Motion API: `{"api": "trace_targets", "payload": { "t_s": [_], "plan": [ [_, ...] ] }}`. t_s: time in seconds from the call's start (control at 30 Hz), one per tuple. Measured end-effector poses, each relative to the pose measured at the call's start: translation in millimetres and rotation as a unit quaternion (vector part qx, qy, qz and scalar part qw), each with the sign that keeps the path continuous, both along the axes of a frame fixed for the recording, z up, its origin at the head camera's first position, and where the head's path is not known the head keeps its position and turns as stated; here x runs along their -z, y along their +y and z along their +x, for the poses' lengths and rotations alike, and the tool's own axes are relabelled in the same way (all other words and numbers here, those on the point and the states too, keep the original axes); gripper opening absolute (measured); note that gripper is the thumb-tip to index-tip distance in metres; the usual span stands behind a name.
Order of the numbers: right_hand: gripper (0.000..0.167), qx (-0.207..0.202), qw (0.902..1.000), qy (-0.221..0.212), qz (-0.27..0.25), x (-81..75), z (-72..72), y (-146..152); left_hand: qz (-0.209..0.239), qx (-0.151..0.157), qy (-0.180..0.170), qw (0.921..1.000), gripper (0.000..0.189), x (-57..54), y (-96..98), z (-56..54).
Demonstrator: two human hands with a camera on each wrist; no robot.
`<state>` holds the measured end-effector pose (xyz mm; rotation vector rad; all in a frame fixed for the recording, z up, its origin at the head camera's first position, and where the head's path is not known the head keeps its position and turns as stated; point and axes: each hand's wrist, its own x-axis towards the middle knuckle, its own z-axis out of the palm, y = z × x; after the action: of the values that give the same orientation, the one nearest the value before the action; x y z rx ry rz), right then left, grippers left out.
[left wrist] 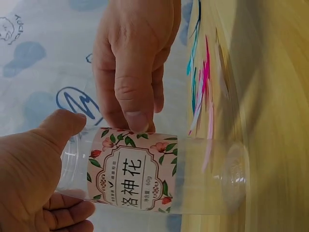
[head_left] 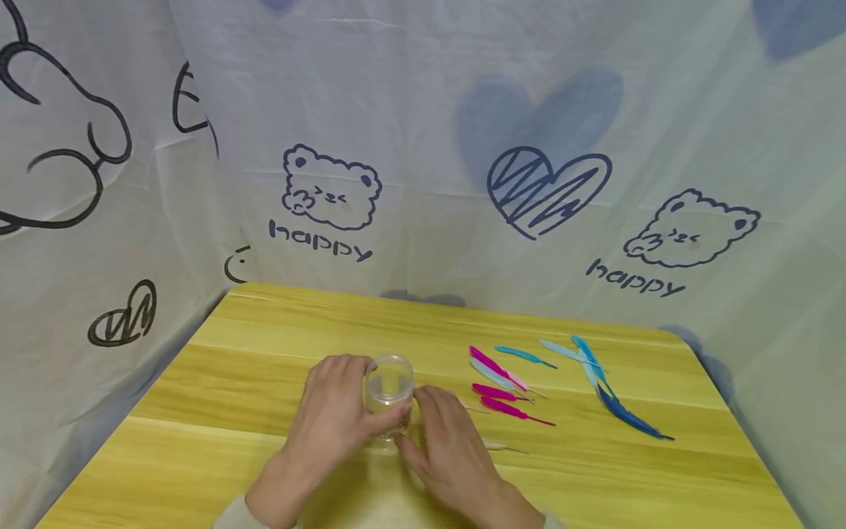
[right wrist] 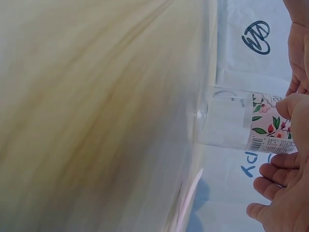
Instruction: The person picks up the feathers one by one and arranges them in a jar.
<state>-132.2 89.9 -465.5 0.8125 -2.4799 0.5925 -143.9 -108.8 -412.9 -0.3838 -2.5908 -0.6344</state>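
Note:
A clear plastic jar [head_left: 388, 378] without a lid stands upright on the wooden table [head_left: 231, 397]. Its pink floral label [left wrist: 133, 170] wraps the upper part, and the clear lower part appears empty. My left hand [head_left: 333, 408] grips the jar near the rim, thumb across the near side and fingers behind it. At the jar's right side is my right hand [head_left: 449, 444], fingers loosely bent. The right thumb [right wrist: 292, 105] is at the label's edge, while the other right fingers [right wrist: 276, 176] spread beside the jar.
Magenta feathers [head_left: 499, 393], a small blue feather [head_left: 525, 356] and a pale one [head_left: 492, 373] lie right of the hands. Farther right is a long dark blue feather [head_left: 628, 417]. A white feather [head_left: 496, 445] lies beside my right hand. Printed cloth [head_left: 423, 184] hangs behind the table.

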Motion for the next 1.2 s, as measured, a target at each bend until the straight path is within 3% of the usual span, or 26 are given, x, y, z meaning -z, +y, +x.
{"api": "trace_targets", "payload": {
  "t_s": [0.17, 0.43, 0.7, 0.83, 1.07, 1.2],
  "plan": [
    [0.06, -0.006, 0.9999, 0.005, -0.008, -1.0, 1.0, 3, -0.028, 0.012, 0.034, 0.999, 0.072, -2.1, 1.3, 1.8],
    [0.062, -0.014, 0.9993, 0.023, -0.025, 2.4, -1.4, 2, -0.093, 0.03, 0.097, 0.9905, 0.076, -4.9, -2.9, -3.6],
    [0.064, -0.016, 0.9997, -0.004, -0.019, 5.1, -0.8, 3, -0.107, 0.039, 0.104, 0.9881, 0.079, -4.9, -9.1, -7.0],
    [0.063, -0.009, 0.9997, -0.019, -0.01, 4.6, -2.1, 17, -0.111, 0.044, 0.102, 0.9876, 0.077, -6.4, -8.9, -8.5],
    [0.048, 0.033, 0.9962, 0.081, -0.001, 5.8, -15.4, 68, -0.11, 0.05, 0.094, 0.9882, 0.075, -8.6, -7.0, -7.8],
    [0.035, 0.051, 0.9931, 0.105, 0.004, 4.7, -20.1, 91, -0.105, 0.046, 0.084, 0.9899, 0.074, -8.2, -7.1, -5.6]
  ]
}}
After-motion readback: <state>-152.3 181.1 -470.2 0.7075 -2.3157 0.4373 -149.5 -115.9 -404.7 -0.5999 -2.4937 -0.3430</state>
